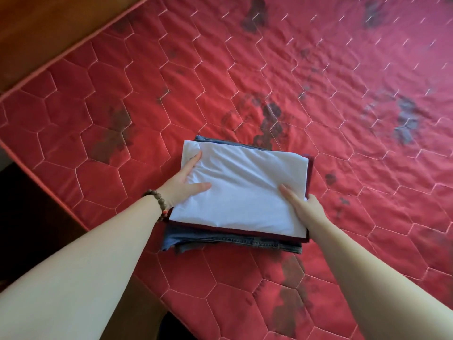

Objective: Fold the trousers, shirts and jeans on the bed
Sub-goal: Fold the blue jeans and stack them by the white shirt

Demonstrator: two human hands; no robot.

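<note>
Left hand (186, 179) lies flat on the white shirt (241, 190); right hand (302, 204), fingers apparently curled, grips the stack's edge. Squaring the edges should steady the jeans (230, 241) beneath.

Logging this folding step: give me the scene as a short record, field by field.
surface: red quilted mattress with dark stains
stack top: folded white shirt
stack middle: dark red garment, only its edge showing
stack bottom: folded jeans
left hand: open, on the shirt's left edge
right hand: gripping the stack's right edge
left wrist: beaded bracelet
unfolded clothes: none in view
</note>
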